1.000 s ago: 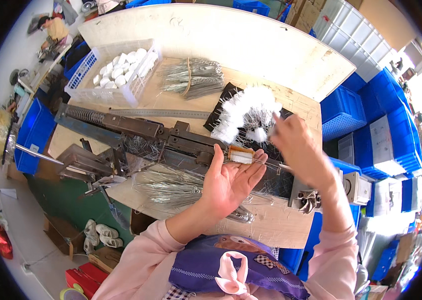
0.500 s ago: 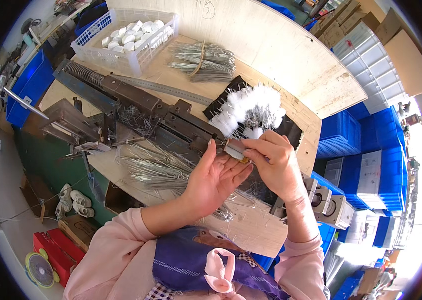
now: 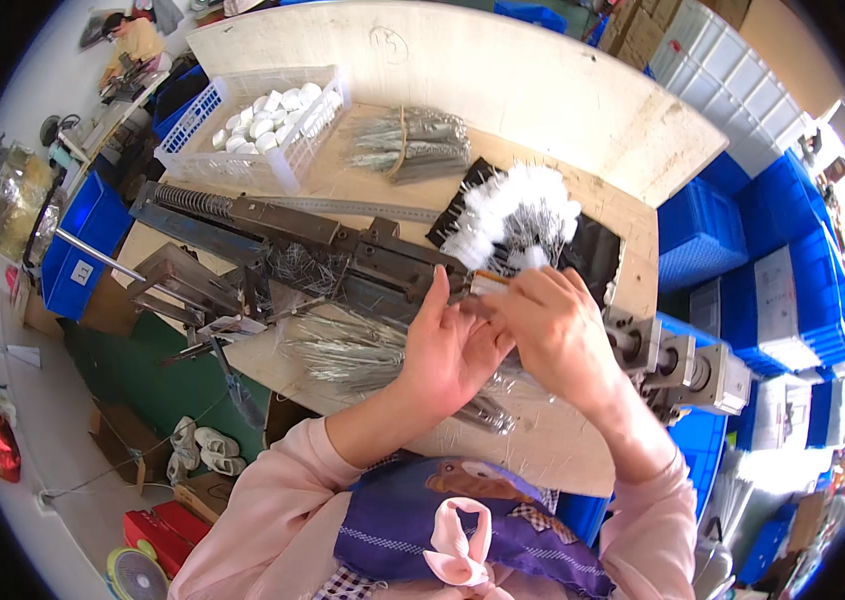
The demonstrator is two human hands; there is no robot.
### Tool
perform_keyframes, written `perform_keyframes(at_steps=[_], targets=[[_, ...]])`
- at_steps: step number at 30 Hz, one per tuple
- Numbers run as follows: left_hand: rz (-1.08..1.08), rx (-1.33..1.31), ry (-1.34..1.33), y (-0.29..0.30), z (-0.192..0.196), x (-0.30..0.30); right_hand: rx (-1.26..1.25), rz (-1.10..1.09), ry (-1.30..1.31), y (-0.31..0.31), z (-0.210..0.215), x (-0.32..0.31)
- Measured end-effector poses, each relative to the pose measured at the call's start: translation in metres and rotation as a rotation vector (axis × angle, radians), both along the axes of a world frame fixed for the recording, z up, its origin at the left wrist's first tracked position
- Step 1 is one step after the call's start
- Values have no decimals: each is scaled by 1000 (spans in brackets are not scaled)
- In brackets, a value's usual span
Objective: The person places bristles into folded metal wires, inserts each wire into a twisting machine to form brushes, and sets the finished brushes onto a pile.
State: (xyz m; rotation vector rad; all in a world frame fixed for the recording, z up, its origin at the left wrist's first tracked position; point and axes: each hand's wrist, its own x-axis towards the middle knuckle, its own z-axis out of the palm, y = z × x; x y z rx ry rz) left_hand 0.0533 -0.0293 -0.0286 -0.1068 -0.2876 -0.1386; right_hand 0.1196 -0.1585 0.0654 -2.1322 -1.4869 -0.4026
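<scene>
My left hand (image 3: pixel 448 355) is palm up at the middle of the bench, thumb raised and fingers stretched out. Just to its right, the fingertips of my right hand (image 3: pixel 563 340) are closed on a small pale block (image 3: pixel 488 284) with an orange edge. Part of the block is hidden by the fingers, and its kind is not clear. Both hands are by the right end of a long dark metal fixture (image 3: pixel 383 262). Beyond them, white brush heads with wire stems (image 3: pixel 513 215) lie on a black cloth. Loose metal wires (image 3: pixel 343 350) lie to the left of my left wrist.
A clear plastic basket (image 3: pixel 288 175) with white round caps stands at the back left. Nearby are a banded wire bundle (image 3: pixel 413 145) and a steel ruler (image 3: pixel 373 208). A wooden board (image 3: pixel 543 75) closes off the back. Metal machine parts (image 3: pixel 683 370) stick out on the right, near blue bins (image 3: pixel 703 240).
The view has shifted, so the bench sits further right. My right hand has turned more over the left fingers, hiding more of them. The pale block stays in its fingertips.
</scene>
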Motion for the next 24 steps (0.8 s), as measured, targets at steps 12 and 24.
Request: perform_keyframes(at_steps=[12,24], targets=[[58,88,69,10,18,-14,-390,-291,55,7,17,-21],[42,350,260,10,19,-9,-159,-132,453,-39,6,-31]])
